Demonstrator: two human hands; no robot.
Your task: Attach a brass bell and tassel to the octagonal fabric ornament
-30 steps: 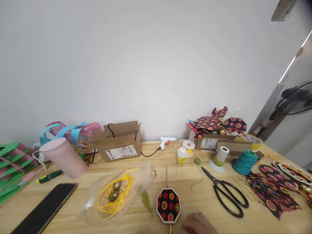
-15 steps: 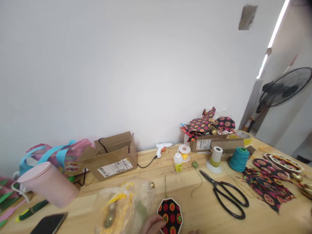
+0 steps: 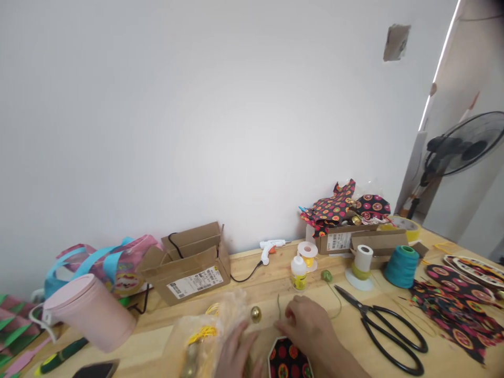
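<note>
An octagonal patterned fabric piece [image 3: 289, 359] with a pale rim lies at the lower middle, cut off by the picture's bottom edge. A short green cord [image 3: 279, 307] rises from its top. My right hand [image 3: 311, 325] reaches over the piece's upper right edge, its fingers curled together at the base of this cord. To the left, my left hand [image 3: 236, 352] has its fingers apart between the piece and a clear plastic bag [image 3: 177, 341] with yellow cords and gold bells inside. A single gold bell [image 3: 255, 314] lies just beyond both hands.
Black scissors [image 3: 384, 325] lie to the right, near a teal thread cone [image 3: 401, 266] and fabric scraps [image 3: 460, 315]. Behind stand a glue bottle [image 3: 298, 273], a glue gun [image 3: 270, 249] and cardboard boxes [image 3: 197, 262]. A pink canister [image 3: 92, 315] and a phone [image 3: 96, 369] are left.
My right hand has come in from the bottom edge to the green cord. My left hand has left the octagonal piece, its fingers now spread. The view has shifted slightly.
</note>
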